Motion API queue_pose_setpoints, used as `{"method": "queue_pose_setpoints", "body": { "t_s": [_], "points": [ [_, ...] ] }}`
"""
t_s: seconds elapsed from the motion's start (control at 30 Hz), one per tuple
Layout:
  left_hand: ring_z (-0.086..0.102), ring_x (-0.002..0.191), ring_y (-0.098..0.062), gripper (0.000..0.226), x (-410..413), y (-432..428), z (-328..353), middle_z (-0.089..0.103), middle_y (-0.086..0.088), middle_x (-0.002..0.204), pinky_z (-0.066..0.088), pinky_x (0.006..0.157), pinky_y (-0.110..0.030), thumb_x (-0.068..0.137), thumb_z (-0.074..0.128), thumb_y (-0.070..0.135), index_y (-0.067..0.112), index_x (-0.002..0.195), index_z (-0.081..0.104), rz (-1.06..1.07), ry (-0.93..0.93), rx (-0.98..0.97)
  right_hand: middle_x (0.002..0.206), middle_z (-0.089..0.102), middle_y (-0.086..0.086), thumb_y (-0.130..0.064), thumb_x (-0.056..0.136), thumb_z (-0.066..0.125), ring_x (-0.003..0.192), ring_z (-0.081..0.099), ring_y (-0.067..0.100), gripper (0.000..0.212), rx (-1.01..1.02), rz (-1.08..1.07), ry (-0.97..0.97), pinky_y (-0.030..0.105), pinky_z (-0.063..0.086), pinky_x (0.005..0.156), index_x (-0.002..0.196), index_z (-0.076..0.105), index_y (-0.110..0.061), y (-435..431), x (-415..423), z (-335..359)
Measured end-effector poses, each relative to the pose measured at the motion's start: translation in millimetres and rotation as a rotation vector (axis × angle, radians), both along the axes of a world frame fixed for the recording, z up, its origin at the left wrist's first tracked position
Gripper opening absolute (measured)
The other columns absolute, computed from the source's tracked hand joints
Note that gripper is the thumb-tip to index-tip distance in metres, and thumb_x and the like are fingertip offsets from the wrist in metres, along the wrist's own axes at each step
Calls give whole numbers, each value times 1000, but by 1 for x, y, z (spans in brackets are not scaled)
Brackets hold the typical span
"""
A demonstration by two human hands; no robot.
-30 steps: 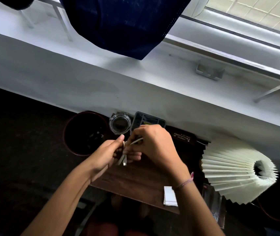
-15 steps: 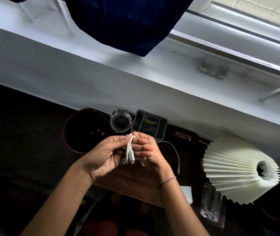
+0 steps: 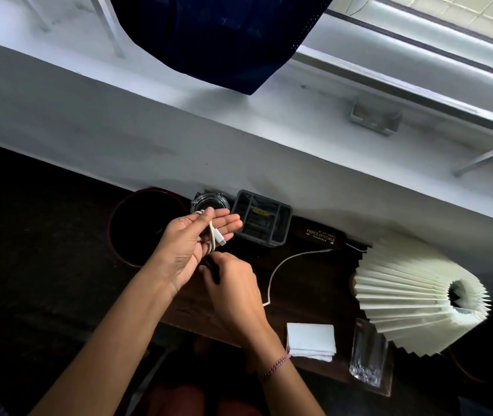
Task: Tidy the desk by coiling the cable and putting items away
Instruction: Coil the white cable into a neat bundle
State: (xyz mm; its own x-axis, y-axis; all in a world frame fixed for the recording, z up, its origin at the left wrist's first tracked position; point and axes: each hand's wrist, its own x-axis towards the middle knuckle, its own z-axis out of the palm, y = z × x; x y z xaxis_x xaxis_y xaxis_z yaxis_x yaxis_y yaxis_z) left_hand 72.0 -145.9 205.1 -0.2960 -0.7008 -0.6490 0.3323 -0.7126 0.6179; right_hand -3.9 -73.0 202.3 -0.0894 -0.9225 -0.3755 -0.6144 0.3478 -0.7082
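A white cable [image 3: 212, 235] is looped over my left hand [image 3: 192, 243], which is held palm up above the desk with fingers stretched; a white plug end lies across the palm. My right hand [image 3: 233, 291] is just below it, fingers closed on the cable's run near the palm. The loose tail of the cable [image 3: 281, 267] curves over the dark wooden desk [image 3: 308, 298] towards a dark glasses case [image 3: 320, 237]. A grey compartment organiser [image 3: 261, 219] stands behind the hands at the wall.
A dark round bin [image 3: 137, 226] and a clear glass jar [image 3: 209, 201] stand at the back left. A pleated white lamp shade [image 3: 413, 295] lies at the right. A folded white cloth [image 3: 311, 340] and a drinking glass [image 3: 368, 355] sit near the front edge.
My left hand has opened flat with the loops on it. My right hand has dropped below it, drawing along the cable. The cable's tail now lies further out on the desk.
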Motion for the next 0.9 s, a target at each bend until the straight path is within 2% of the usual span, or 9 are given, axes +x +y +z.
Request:
{"method": "queue_pose_setpoints", "body": {
  "t_s": [0.13, 0.27, 0.33, 0.43, 0.47, 0.53, 0.63, 0.77, 0.9],
  "points": [
    [71, 92, -22, 45, 4, -1, 0, 65, -22, 111, 54, 84, -29, 100, 26, 27, -6, 116, 53, -47, -11, 36, 95, 62, 6, -17, 89, 48, 86, 60, 27, 19, -90, 81, 178, 30, 37, 61, 99, 63, -13, -5, -6, 13],
    [71, 87, -21, 43, 7, -1, 1, 65, -22, 108, 53, 86, -30, 100, 24, 22, -6, 115, 53, -112, -95, 34, 93, 66, 9, -18, 86, 54, 86, 60, 30, 15, -140, 137, 237, 33, 38, 62, 100, 58, -11, -7, -11, 25],
    [68, 86, -19, 36, 8, 2, 1, 69, -17, 95, 53, 83, -28, 100, 28, 16, -3, 108, 56, -159, -199, 11, 94, 67, 9, -18, 84, 58, 86, 60, 31, 22, -207, 122, 206, 35, 42, 64, 105, 53, -10, -10, -13, 32],
    [61, 52, -4, 31, 13, 8, 0, 66, 3, 51, 49, 50, -12, 98, 32, 7, 8, 78, 57, -223, -282, -7, 87, 69, 7, -13, 78, 61, 85, 62, 30, 19, -293, 144, 164, 41, 49, 68, 95, 54, -14, -21, -18, 37],
    [59, 47, -3, 33, 16, 10, 1, 64, 4, 46, 47, 45, -11, 97, 33, 4, 9, 74, 56, -254, -278, -5, 83, 70, 5, -12, 75, 64, 83, 63, 27, 18, -283, 158, 142, 41, 50, 69, 90, 56, -16, -27, -21, 38],
    [67, 51, -9, 34, 22, 14, 5, 69, -2, 55, 56, 52, -17, 96, 32, 4, 4, 78, 60, -304, -181, 34, 74, 69, -1, -13, 68, 74, 76, 65, 17, 19, -203, 185, 47, 38, 52, 70, 79, 59, -19, -42, -32, 37],
    [73, 78, -27, 37, 30, 13, 9, 73, -21, 84, 58, 76, -33, 97, 30, 15, 0, 93, 63, -343, 22, 138, 68, 70, 1, -14, 61, 81, 67, 65, 11, 23, -91, 201, -140, 35, 54, 70, 70, 60, -18, -58, -47, 30],
    [72, 87, -29, 45, 32, 10, 10, 73, -20, 91, 59, 75, -34, 95, 27, 31, -1, 103, 58, -380, 135, 194, 65, 65, 2, -14, 60, 84, 62, 56, 8, 26, -13, 153, -426, 28, 48, 62, 66, 60, -20, -67, -58, 12],
    [66, 101, -34, 56, 33, 12, 16, 66, -30, 108, 56, 84, -34, 90, 30, 34, -7, 110, 63, -486, 318, 195, 68, 60, -1, -3, 69, 75, 66, 55, 14, 24, 70, 39, -746, 23, 47, 66, 64, 64, -24, -64, -59, -8]
  ]
}}
